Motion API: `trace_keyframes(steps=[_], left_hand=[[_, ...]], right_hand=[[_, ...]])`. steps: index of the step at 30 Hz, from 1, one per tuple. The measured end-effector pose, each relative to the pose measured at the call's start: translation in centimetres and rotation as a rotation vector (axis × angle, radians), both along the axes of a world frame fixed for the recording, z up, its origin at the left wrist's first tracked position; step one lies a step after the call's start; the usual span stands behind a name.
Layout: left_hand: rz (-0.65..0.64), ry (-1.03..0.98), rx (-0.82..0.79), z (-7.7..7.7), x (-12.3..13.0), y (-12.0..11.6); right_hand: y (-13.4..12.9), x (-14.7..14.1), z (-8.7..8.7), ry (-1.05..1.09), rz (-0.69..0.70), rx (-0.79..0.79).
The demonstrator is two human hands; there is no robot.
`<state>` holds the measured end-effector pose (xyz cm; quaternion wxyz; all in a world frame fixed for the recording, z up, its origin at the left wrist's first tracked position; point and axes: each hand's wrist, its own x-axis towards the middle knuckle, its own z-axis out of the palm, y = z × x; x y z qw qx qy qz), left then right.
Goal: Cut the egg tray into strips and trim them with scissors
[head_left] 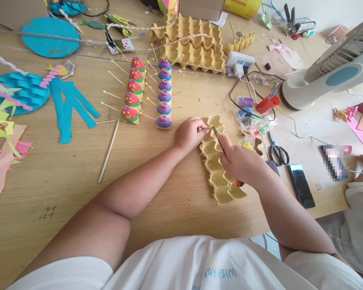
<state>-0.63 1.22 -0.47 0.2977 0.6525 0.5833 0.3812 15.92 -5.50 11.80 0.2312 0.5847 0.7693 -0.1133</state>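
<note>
Wooden tabletop (151,209); handwriting near left shows "9" and "12". Egg-carton strip (214,163) right of centre, long axis near to far, far end leaning left. Left hand (188,135) pinches far-left edge, fingertips partly hidden. Right hand (245,163) closed around knife (219,141), handle mostly covered, blade pointing far-left. Shirt (163,262) print: "Wish", rest unclear.

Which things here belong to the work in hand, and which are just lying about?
In the work:
- egg-carton piece, at the left hand
- bladed tool, in the right hand

Apparently just lying about:
- black-handled scissors
- fan
- dark phone
- wooden stick
- blue disc
</note>
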Motion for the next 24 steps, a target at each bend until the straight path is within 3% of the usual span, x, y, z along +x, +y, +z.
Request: trace_keyframes(steps=[13, 24], left_hand=[[0.010, -0.017, -0.001, 0.1, 0.0, -0.1], [-0.010, -0.016, -0.004, -0.1, 0.0, 0.1]], right_hand=[[-0.1, 1.0, 0.9, 0.032, -0.045, -0.029], [0.1, 1.0, -0.1, 0.046, -0.040, 0.051]])
